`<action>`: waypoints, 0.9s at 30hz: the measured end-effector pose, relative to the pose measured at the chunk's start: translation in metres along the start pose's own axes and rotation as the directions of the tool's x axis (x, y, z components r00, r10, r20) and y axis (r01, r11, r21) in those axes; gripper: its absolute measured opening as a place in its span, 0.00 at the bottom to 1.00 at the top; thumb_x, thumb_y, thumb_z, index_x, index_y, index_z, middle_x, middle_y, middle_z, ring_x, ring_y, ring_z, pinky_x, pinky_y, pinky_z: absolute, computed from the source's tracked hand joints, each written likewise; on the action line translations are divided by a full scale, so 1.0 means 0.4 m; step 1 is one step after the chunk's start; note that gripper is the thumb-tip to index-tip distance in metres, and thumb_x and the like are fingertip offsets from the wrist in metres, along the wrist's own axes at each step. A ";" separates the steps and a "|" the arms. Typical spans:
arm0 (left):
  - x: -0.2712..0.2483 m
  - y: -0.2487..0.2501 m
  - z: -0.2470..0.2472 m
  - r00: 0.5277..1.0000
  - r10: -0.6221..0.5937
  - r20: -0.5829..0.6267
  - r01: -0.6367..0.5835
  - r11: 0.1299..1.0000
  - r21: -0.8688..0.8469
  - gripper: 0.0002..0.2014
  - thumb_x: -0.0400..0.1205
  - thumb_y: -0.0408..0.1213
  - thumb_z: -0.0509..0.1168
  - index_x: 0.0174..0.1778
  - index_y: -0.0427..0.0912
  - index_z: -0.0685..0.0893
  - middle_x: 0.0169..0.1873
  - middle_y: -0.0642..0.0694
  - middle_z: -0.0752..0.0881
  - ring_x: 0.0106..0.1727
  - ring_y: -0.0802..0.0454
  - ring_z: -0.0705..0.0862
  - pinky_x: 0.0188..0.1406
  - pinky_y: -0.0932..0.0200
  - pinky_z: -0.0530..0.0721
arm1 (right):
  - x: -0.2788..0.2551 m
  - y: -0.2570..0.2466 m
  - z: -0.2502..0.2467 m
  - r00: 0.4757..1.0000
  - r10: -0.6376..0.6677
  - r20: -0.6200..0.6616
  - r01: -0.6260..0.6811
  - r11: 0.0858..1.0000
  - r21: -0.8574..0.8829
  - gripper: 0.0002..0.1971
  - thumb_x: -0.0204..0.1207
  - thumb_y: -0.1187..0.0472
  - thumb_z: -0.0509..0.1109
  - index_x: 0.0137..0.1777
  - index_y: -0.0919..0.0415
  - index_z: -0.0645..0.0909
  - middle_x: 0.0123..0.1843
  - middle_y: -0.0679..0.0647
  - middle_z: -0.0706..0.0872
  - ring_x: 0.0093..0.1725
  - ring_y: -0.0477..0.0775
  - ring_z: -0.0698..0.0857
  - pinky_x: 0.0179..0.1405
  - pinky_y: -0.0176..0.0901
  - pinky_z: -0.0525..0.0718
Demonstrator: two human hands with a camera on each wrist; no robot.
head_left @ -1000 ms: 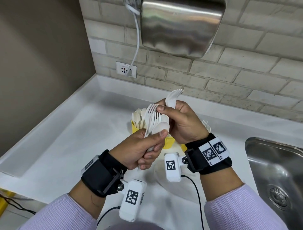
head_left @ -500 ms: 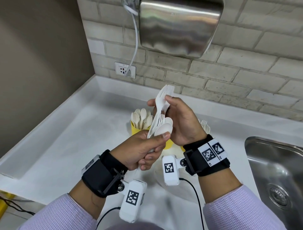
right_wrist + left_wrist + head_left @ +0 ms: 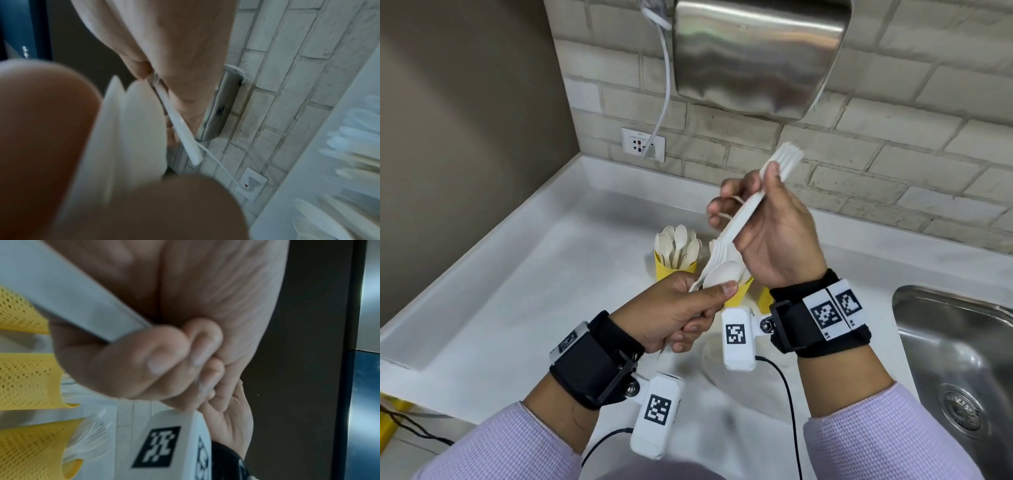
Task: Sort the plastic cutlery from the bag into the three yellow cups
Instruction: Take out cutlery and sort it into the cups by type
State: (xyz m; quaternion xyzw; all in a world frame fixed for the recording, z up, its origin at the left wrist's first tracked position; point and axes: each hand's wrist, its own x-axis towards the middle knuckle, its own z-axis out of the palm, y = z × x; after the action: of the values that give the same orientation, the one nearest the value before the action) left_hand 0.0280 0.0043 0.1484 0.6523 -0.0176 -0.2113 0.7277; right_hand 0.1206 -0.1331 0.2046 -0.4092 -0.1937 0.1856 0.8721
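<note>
The fork (image 3: 756, 195) sits in the right hand (image 3: 774, 236), pinched between thumb and fingers partway along its handle. Its long axis runs on a slant, tines up and away toward the brick wall (image 3: 893, 144), handle end down and toward the left hand (image 3: 674, 308). The handle tip lies close above the bundle (image 3: 722, 270), a spoon and more forks, which the left hand grips in a closed fist by the handles, heads pointing up.

Below and beyond both hands stand the yellow cups on the bench (image 3: 517, 281). The spoon cup (image 3: 671, 270) is in plain view, full of spoons, left of the bundle. A second cup (image 3: 738, 296) is mostly hidden behind the left thumb, and a sliver of a third (image 3: 763, 299) shows under the right wrist; what these two hold cannot be told from the head view.

The right hand is the nearer one to the hidden cups, so the fork likely needs turning handle-down and lowering to that side. The bag is not identifiable. A sink (image 3: 962, 359) lies at the right.
</note>
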 end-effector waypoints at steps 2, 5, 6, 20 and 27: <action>0.000 0.000 -0.003 1.000 -0.001 -0.031 0.001 1.000 0.025 0.24 0.81 0.56 0.69 0.26 0.46 0.71 0.18 0.48 0.65 0.15 0.54 0.59 0.16 0.67 0.63 | 0.010 -0.025 -0.008 0.990 -0.107 -0.091 0.113 0.991 0.069 0.21 0.93 0.47 0.51 0.42 0.57 0.72 0.34 0.55 0.79 0.32 0.56 0.81 0.40 0.50 0.84; -0.002 0.006 -0.003 0.994 0.030 -0.107 -0.024 0.998 0.054 0.25 0.84 0.53 0.69 0.22 0.51 0.73 0.19 0.47 0.63 0.17 0.53 0.58 0.18 0.65 0.60 | 0.008 -0.065 -0.016 0.938 -0.258 -0.230 0.250 0.966 -0.065 0.19 0.92 0.46 0.53 0.41 0.55 0.70 0.28 0.50 0.65 0.24 0.49 0.64 0.29 0.43 0.70; 0.000 0.006 -0.003 0.988 0.044 -0.146 -0.036 0.998 0.057 0.24 0.85 0.52 0.68 0.23 0.51 0.74 0.20 0.47 0.63 0.18 0.53 0.57 0.18 0.65 0.59 | 0.003 -0.076 -0.017 0.921 -0.299 -0.249 0.259 0.948 -0.183 0.18 0.92 0.47 0.56 0.40 0.54 0.68 0.28 0.49 0.62 0.24 0.49 0.61 0.27 0.42 0.65; 0.043 -0.031 -0.013 0.793 0.400 -0.460 -0.099 0.830 0.550 0.09 0.88 0.48 0.63 0.59 0.51 0.85 0.46 0.57 0.91 0.47 0.59 0.87 0.49 0.58 0.84 | -0.087 0.051 0.004 0.979 -0.170 -0.115 -0.021 0.476 -0.879 0.08 0.76 0.55 0.81 0.44 0.50 0.83 0.24 0.37 0.80 0.22 0.44 0.74 0.29 0.35 0.73; 0.036 -0.034 -0.012 0.805 0.407 -0.432 -0.122 0.825 0.551 0.12 0.87 0.51 0.62 0.63 0.52 0.81 0.51 0.53 0.91 0.54 0.51 0.88 0.57 0.44 0.86 | -0.080 0.081 -0.008 0.957 -0.259 -0.129 -0.018 0.392 -0.920 0.03 0.76 0.56 0.76 0.43 0.48 0.84 0.29 0.44 0.87 0.28 0.46 0.84 0.36 0.46 0.84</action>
State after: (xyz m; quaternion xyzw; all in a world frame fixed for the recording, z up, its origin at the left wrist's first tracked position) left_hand 0.0387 0.0033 0.1311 0.8398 0.0365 0.0973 0.5329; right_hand 0.0893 -0.1314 0.1711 -0.8235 -0.1807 -0.0685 0.5334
